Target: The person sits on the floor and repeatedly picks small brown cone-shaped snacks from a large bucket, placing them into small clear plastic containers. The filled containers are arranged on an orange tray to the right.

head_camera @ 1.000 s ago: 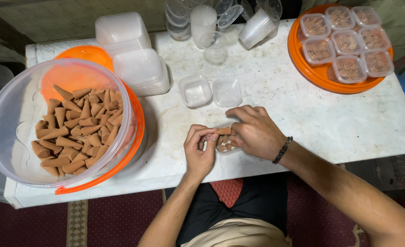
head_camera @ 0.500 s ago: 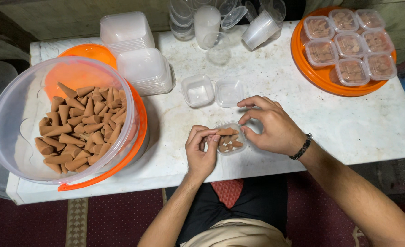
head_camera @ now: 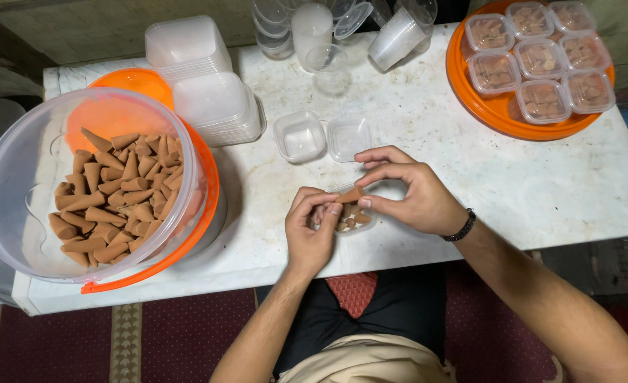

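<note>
Now: left hand (head_camera: 310, 237) grips small tub (head_camera: 353, 218) | right hand (head_camera: 410, 195) pinches cone (head_camera: 349, 195) just above it

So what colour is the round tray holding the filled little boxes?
The round tray is bright orange, and the head view shows it clearly at the table's far right corner.

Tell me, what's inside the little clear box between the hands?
Small clear box holds a few brown cones; right hand pinches another above it. Fingers hide the rest.
</note>
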